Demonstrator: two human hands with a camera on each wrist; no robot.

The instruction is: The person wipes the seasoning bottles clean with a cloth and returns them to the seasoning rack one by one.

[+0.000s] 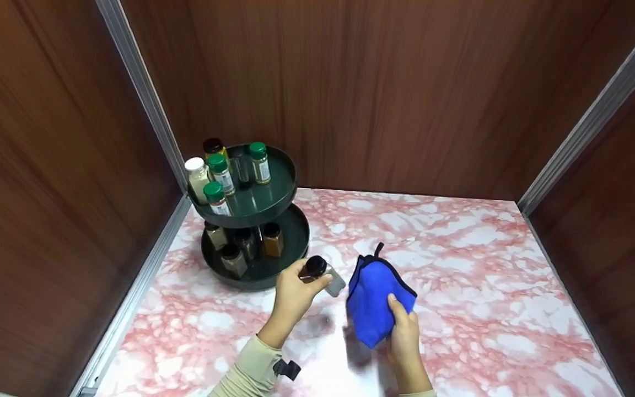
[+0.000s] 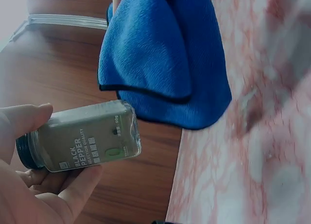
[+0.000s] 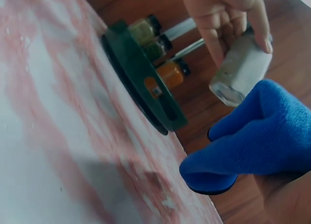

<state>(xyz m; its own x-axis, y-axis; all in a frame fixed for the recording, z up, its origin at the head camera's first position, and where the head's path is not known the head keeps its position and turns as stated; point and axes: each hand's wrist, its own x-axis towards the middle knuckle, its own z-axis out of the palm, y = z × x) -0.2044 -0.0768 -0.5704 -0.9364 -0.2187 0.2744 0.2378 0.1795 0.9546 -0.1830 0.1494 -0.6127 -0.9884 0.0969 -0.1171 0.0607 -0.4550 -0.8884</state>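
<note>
My left hand grips a black pepper jar with a dark cap, tilted above the table. In the left wrist view the label and the greyish powder inside show, with the thumb on one side and fingers on the other. A blue cloth with black edging and a small loop hangs folded from my right hand, the thumb lying on its front. Jar and cloth are close together; in the head view a small gap separates them. The right hand's other fingers are hidden behind the cloth.
A dark green two-tier rack stands at the back left. Its upper tray holds several bottles, some with green caps and one with a white cap. Dark-capped jars stand below. Brown wood-look panels enclose the pink-and-white marbled table.
</note>
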